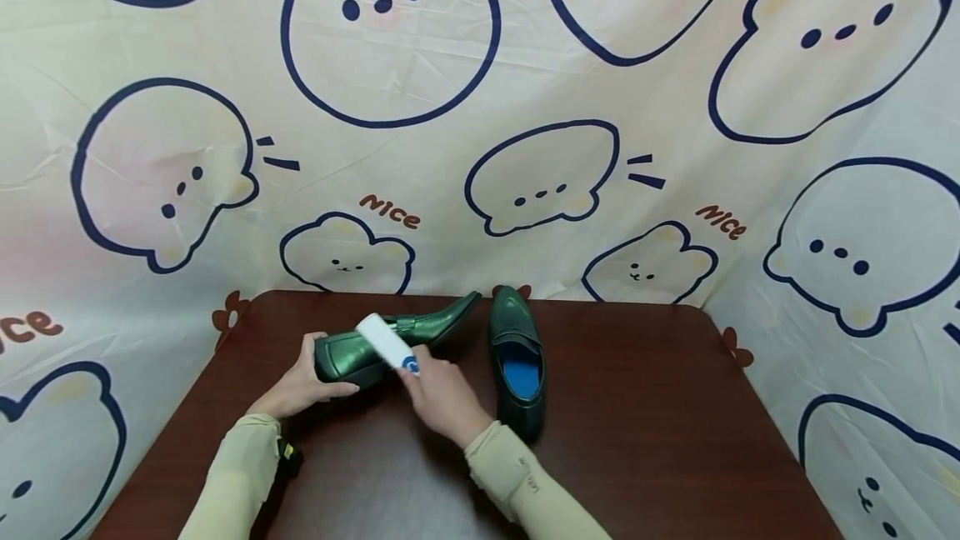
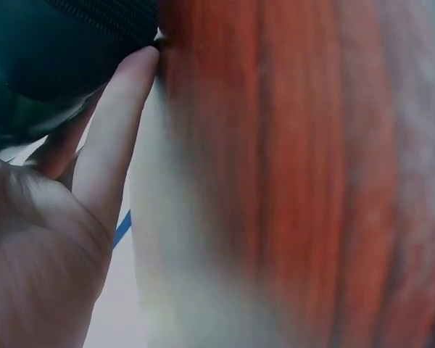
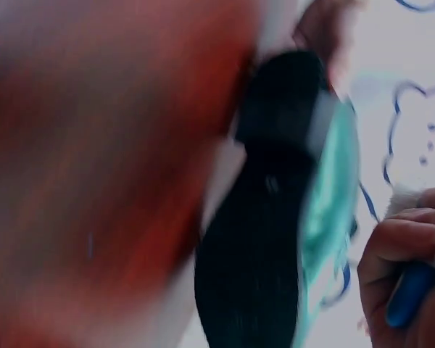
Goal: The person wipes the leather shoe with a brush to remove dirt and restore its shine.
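My left hand [image 1: 311, 377] grips the heel end of a shiny green loafer [image 1: 348, 354], which lies tipped on its side with its toe pointing to the back right. In the right wrist view the dark sole [image 3: 257, 217] and block heel of this loafer face the camera. My right hand [image 1: 446, 394] holds a white brush [image 1: 386, 342] with blue on it. Its white end overlaps the loafer's side in the head view. Pale bristles [image 3: 404, 199] and a blue handle end [image 3: 412, 293] show at my curled fingers in the right wrist view.
A second green loafer [image 1: 517, 365] with a blue insole stands upright right of my right hand, toe toward the back. The brown wooden table [image 1: 675, 407] meets a cartoon-printed cloth [image 1: 435, 165] at the back and both sides.
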`<state>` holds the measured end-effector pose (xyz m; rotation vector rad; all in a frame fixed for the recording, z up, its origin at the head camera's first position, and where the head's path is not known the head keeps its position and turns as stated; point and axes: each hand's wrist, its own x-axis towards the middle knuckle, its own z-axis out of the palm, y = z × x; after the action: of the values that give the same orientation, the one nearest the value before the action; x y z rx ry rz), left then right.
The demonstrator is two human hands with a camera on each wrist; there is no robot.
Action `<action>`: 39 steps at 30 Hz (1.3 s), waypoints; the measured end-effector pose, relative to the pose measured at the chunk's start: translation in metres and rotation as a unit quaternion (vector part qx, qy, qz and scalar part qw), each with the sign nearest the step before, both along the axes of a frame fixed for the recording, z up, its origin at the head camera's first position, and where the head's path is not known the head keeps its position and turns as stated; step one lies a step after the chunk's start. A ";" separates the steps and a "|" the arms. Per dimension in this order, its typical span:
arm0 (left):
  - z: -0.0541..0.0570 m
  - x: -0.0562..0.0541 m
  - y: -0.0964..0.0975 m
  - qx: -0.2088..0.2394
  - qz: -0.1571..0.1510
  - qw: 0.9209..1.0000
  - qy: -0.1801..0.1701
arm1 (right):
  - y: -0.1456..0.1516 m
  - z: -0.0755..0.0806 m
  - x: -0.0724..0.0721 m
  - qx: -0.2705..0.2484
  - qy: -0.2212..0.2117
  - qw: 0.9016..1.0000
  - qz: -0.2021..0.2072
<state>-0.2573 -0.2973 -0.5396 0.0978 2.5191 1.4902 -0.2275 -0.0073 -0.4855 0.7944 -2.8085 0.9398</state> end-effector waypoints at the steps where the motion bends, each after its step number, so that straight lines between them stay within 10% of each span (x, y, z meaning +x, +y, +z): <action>1: -0.001 0.000 0.000 0.003 0.000 1.000 0.003 | -0.009 -0.003 0.001 0.017 0.011 1.000 0.006; 17: -0.001 -0.004 0.004 -0.027 -0.042 0.993 0.108 | -0.066 -0.027 0.006 0.106 0.101 0.989 0.017; 39: -0.004 -0.003 -0.001 0.016 -0.006 1.000 -0.003 | -0.015 -0.029 -0.020 0.044 0.122 0.989 -0.065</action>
<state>-0.2601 -0.2987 -0.5433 0.1136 2.4857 1.5244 -0.2472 -0.0228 -0.5142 0.6743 -2.6647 0.6535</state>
